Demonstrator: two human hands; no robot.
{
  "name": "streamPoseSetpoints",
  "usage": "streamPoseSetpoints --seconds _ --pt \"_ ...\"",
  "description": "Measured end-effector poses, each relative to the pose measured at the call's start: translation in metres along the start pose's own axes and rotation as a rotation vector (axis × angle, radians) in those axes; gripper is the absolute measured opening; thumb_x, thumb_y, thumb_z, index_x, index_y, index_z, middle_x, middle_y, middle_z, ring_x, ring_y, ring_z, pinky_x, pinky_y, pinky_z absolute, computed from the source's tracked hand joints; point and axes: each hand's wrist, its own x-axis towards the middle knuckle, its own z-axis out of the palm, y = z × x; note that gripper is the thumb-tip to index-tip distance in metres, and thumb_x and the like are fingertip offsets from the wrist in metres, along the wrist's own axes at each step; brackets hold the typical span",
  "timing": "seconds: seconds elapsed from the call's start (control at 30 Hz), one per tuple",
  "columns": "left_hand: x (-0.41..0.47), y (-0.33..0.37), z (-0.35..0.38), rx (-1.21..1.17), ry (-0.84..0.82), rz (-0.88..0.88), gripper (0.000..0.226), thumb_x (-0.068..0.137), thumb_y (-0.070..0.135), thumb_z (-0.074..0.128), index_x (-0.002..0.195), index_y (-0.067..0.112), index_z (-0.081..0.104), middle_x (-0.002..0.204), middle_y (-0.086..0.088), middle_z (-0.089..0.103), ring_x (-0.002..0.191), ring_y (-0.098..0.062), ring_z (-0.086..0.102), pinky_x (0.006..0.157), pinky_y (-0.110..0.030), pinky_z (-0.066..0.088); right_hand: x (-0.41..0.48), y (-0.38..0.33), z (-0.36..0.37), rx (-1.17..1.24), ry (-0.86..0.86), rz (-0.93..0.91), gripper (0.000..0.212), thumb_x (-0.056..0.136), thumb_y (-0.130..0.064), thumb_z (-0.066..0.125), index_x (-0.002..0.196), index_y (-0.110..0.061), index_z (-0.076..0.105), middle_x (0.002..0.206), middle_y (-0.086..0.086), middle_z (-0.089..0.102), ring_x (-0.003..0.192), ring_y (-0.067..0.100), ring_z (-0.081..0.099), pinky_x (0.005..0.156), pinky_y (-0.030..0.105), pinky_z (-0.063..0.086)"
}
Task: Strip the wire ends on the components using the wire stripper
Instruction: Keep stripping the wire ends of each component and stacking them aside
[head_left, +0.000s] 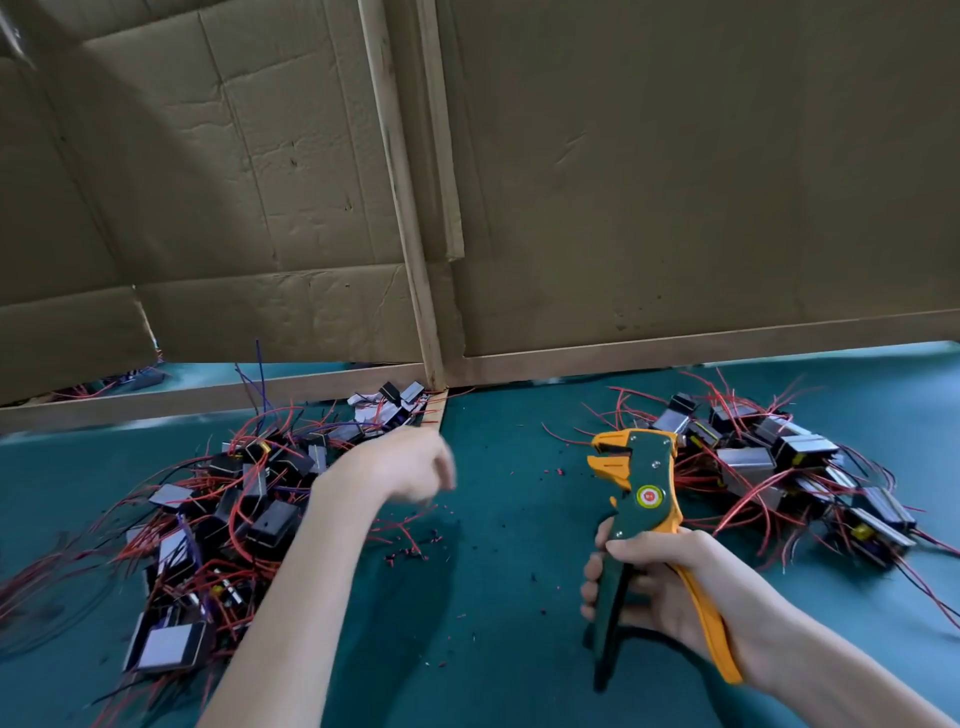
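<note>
Green mat (498, 519) lies open between two heaps. Your right hand (654, 587) is closed around the wire stripper (644, 499), held upright with its nose parted, just left of the right-hand pile of components (789, 467). Your left hand (400, 465), blurred, hangs over the inner edge of the left-hand pile (218, 519); its grip cannot be told. Cardboard wall (675, 182) bounds the far edge.

Green table (509, 519). Left pile (223, 514): black components tangled in red wires. Right pile (779, 467): same sort, well apart. Between piles: scattered insulation bits (410, 551), red and dark. Cardboard wall (675, 182) standing along far edge.
</note>
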Motion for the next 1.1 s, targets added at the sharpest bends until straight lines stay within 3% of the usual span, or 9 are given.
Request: streamPoseSetpoints --seconds 0.1,0.3,0.4,0.53,0.63,0.73,0.87,1.1 --pt "0.002 -0.033 0.006 0.129 -0.069 -0.211 0.035 0.081 0.006 0.073 0.114 0.015 0.069 0.125 -0.003 0.064 0.111 -0.02 0.06 0.085 -0.026 0.048 0.001 0.0 0.0 -0.009 0.006 -0.009 0.03 0.048 -0.007 0.081 0.078 -0.005 0.074 0.081 0.026 0.065 0.073 0.041 0.068 0.07 0.05 0.057" --pt "0.006 -0.063 0.012 0.013 0.005 -0.215 0.013 0.078 0.02 0.079 0.091 0.017 0.077 0.112 -0.001 0.069 0.099 -0.014 0.062 0.079 -0.025 0.044 0.0 -0.002 -0.001 0.002 0.009 -0.029 0.032 0.047 -0.006 0.082 0.078 -0.004 0.074 0.081 0.027 0.065 0.074 0.041 0.068 0.07 0.05 0.057" --pt "-0.001 -0.068 0.002 -0.107 0.184 -0.143 0.008 0.08 0.022 0.078 0.075 0.026 0.073 0.095 0.004 0.072 0.086 -0.01 0.063 0.078 -0.027 0.044 -0.002 -0.002 -0.001 0.009 0.011 -0.039 0.031 0.047 -0.006 0.082 0.077 -0.004 0.074 0.081 0.027 0.065 0.073 0.042 0.068 0.069 0.05 0.057" --pt "-0.013 -0.062 -0.015 -0.31 0.536 0.029 0.011 0.08 0.027 0.077 0.071 0.026 0.071 0.079 0.009 0.07 0.078 -0.01 0.06 0.066 -0.025 0.042 -0.002 -0.002 0.001 0.012 0.009 -0.03 0.03 0.048 -0.006 0.08 0.077 -0.003 0.074 0.081 0.027 0.064 0.072 0.042 0.067 0.069 0.051 0.057" --pt "-0.017 -0.048 -0.019 -0.472 0.746 0.148 0.009 0.081 0.023 0.076 0.073 0.024 0.073 0.067 0.007 0.07 0.062 -0.006 0.061 0.057 -0.013 0.042 -0.002 -0.001 0.002 0.004 0.009 -0.022 0.031 0.048 -0.005 0.08 0.078 -0.002 0.073 0.081 0.027 0.064 0.073 0.042 0.067 0.07 0.051 0.057" --pt "-0.015 -0.034 -0.018 -0.694 0.847 0.244 0.007 0.083 0.017 0.074 0.076 0.017 0.073 0.063 0.003 0.07 0.057 -0.011 0.061 0.06 -0.019 0.049 -0.003 -0.002 0.003 0.0 0.013 -0.024 0.031 0.048 -0.006 0.08 0.078 -0.003 0.073 0.082 0.027 0.064 0.074 0.041 0.067 0.069 0.05 0.058" --pt "-0.005 -0.019 -0.007 -0.931 0.73 0.315 0.005 0.085 0.007 0.07 0.081 0.01 0.071 0.069 -0.005 0.07 0.063 -0.013 0.065 0.065 -0.024 0.056 -0.002 -0.003 0.002 0.019 0.036 -0.05 0.029 0.047 -0.006 0.08 0.075 -0.003 0.074 0.081 0.027 0.065 0.072 0.041 0.068 0.067 0.05 0.058" --pt "0.011 -0.005 0.023 -0.828 0.215 0.465 0.015 0.08 -0.008 0.069 0.086 0.005 0.073 0.081 -0.005 0.073 0.079 -0.014 0.069 0.079 -0.023 0.055 0.001 -0.005 -0.002 0.072 0.093 -0.125 0.013 0.062 -0.003 0.069 0.074 -0.004 0.075 0.078 0.026 0.065 0.07 0.04 0.068 0.066 0.05 0.058"
